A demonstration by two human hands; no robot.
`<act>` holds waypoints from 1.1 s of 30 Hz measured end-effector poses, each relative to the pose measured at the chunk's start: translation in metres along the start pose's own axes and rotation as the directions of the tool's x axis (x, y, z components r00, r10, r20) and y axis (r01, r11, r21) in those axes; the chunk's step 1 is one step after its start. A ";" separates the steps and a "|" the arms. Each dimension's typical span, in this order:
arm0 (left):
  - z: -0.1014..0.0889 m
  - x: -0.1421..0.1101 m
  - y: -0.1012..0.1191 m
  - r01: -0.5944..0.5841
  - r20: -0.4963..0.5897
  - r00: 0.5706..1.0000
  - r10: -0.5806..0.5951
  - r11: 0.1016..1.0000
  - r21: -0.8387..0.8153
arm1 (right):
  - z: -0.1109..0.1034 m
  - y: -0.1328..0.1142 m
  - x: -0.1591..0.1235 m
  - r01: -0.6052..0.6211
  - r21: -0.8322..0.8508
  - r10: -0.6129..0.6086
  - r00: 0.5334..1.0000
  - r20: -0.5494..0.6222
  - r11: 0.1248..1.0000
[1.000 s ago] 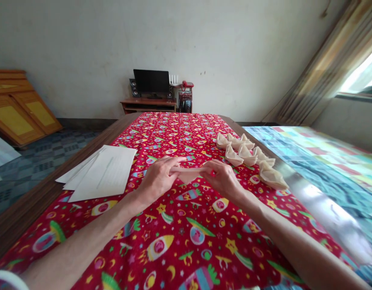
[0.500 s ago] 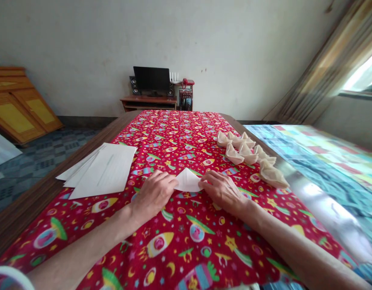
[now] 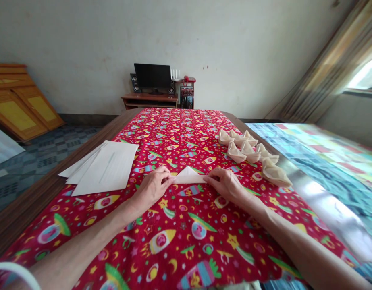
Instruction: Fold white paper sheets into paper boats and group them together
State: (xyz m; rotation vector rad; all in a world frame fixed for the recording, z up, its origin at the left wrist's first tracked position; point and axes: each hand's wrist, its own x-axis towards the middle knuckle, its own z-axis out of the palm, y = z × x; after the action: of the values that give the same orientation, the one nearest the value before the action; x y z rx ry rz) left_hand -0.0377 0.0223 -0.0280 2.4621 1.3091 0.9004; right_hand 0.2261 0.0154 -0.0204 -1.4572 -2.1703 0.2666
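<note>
Between my hands a piece of white paper (image 3: 188, 177) is folded into a low triangle, its peak away from me and a straight folded band along the near side. My left hand (image 3: 155, 183) pinches the left end of that band. At the right end, my right hand (image 3: 223, 182) pinches it between thumb and fingers. The paper is at the level of the red patterned cloth (image 3: 186, 133). To the right stand several folded paper boats (image 3: 248, 153) of cream paper, grouped together. A fanned stack of paper sheets (image 3: 109, 171) lies to the left.
The cloth covers most of a brown wooden table (image 3: 83, 161). By the far wall are a monitor (image 3: 152, 75) with speakers and a red telephone (image 3: 187, 79) on small stands. A wooden cabinet (image 3: 22, 102) stands left; a bed with a coloured cover (image 3: 319, 161) is right.
The folded paper has come down from upright to lying low, and its peak now points away from me. A straight band now shows along its near side. Both hands still grip its ends.
</note>
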 end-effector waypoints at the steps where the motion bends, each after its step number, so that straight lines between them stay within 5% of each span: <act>1: 0.000 0.001 0.000 0.011 0.005 1.000 -0.011 0.999 0.031 | 0.000 0.000 0.002 -0.022 -0.034 0.022 1.000 0.000 0.999; 8: 0.002 0.005 0.005 0.054 0.012 0.998 -0.059 0.963 0.265 | 0.001 -0.003 0.006 -0.047 -0.222 0.058 0.997 0.043 0.974; 16: 0.003 0.008 0.007 0.093 -0.018 0.996 -0.091 0.953 0.288 | -0.002 -0.012 0.006 -0.048 -0.280 0.068 0.996 0.061 0.959; 19: 0.003 0.009 0.013 -0.071 -0.045 0.995 0.089 0.949 0.306 | -0.002 -0.013 0.006 -0.063 -0.271 0.086 0.994 0.072 0.961; 24: 0.008 0.009 0.032 -0.391 0.151 0.919 0.364 0.890 0.235 | 0.000 -0.012 0.005 -0.056 -0.275 0.072 0.996 0.048 0.960; 33: 0.022 -0.009 0.046 -0.344 0.251 0.926 0.283 0.907 0.244 | -0.003 -0.018 0.002 -0.049 -0.348 0.043 0.999 -0.023 0.936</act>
State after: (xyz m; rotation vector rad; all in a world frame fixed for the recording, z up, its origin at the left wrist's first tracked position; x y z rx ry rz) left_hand 0.0031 -0.0096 -0.0290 2.9600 1.0466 0.5150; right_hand 0.2122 0.0091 -0.0097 -1.6932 -2.2554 -0.1234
